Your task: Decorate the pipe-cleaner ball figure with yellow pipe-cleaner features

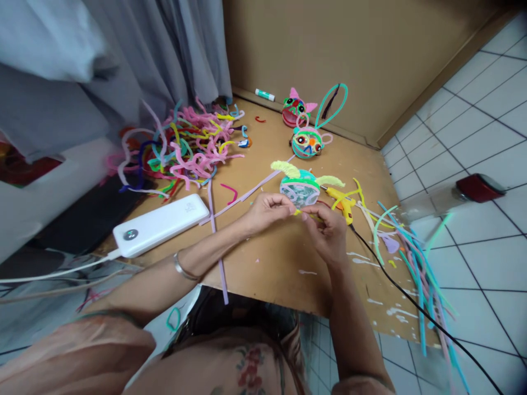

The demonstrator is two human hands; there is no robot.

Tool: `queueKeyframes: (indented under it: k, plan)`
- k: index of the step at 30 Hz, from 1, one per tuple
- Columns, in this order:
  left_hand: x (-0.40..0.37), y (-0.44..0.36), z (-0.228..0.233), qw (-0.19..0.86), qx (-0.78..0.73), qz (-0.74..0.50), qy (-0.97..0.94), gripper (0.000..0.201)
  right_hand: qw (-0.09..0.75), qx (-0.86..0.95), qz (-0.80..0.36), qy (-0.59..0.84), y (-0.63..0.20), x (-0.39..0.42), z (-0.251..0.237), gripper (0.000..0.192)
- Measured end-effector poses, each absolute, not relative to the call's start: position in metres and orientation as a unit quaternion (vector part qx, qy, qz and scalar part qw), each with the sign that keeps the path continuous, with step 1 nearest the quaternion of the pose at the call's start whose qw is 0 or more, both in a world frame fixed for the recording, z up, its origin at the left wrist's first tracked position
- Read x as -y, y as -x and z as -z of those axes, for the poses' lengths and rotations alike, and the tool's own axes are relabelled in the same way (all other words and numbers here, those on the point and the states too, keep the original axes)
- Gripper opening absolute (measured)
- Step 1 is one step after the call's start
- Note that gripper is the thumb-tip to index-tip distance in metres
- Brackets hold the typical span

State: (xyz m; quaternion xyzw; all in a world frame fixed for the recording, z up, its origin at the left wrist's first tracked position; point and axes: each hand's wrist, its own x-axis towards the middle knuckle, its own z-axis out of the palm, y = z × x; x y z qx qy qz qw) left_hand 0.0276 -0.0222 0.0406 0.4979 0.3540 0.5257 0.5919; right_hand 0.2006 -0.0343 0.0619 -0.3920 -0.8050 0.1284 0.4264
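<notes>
Yellow pipe cleaner (300, 213) is pinched between both hands, left hand (265, 211) and right hand (327, 233) closed on it, just before the half-made figure (300, 187) on the board (280, 258). Two figures (307, 141) look finished; this one has ears only, I think.

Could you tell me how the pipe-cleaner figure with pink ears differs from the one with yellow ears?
The pink-eared pipe-cleaner figure sits far back by the wall, untouched, with eyes showing. The yellow-eared pipe-cleaner figure lies just beyond the left hand and right hand, showing no eyes. Both rest on the brown board.
</notes>
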Motion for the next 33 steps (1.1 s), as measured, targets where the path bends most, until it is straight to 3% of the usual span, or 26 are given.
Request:
queueKeyframes:
  k: [8, 16, 24, 33]
  plan:
    - [0.025, -0.047, -0.027, 0.625, -0.377, -0.585, -0.354, 0.021, 0.371, 0.811, 0.171, 0.418, -0.176, 0.042, -0.033, 0.014]
    - [0.022, -0.047, -0.03, 0.584, -0.376, -0.621, -0.363, 0.017, 0.347, 0.833, 0.237, 0.36, -0.18, 0.023, -0.053, 0.031]
    - [-0.002, -0.05, -0.063, 0.513, -0.33, -0.674, -0.416, 0.028, 0.365, 0.849, 0.202, 0.325, -0.187, -0.01, -0.101, 0.035]
    - [0.013, -0.039, -0.049, 0.428, -0.354, -0.629, -0.543, 0.046, 0.418, 0.847, 0.014, 0.328, -0.196, -0.011, -0.074, 0.024]
